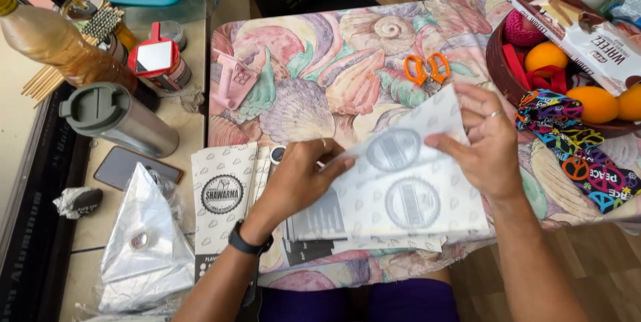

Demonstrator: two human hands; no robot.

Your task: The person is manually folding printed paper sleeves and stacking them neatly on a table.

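Paper sheet [407,188], white translucent wrap with faint round grey emblems, lies on the shell-patterned counter [320,75] right in front of the person, on top of a stack of similar printed sheets [224,195] that pokes out to its left. All places below are relative to this sheet. Its long axis runs roughly left-right; the upper right corner is lifted and folded inward, so the fold line slants from upper right down toward lower left. Left hand [297,178] sits at the sheet's left edge, fingers curled and pinching that edge, thumb on top, so closed on the paper. Right hand [491,145] is at the sheet's upper right edge, fingers mostly extended and lightly bent, fingertips pressing or pinching the raised flap; whether it is a true grip or just a hold-down I cannot tell for certain, it looks like a light pinch. Both hands touch the sheet, neither nearer; the right one is on the lifted part. Orange scissors [427,68] lie beyond the sheet, just past its top corner, apart from both hands. Pink clip-like item [234,82] beyond and to the left. Brown bowl [497,62] with oranges [597,103] to the upper right, near the right hand but not touching. Grey lidded tumbler [117,118] and dark phone [133,165] well off to the left.
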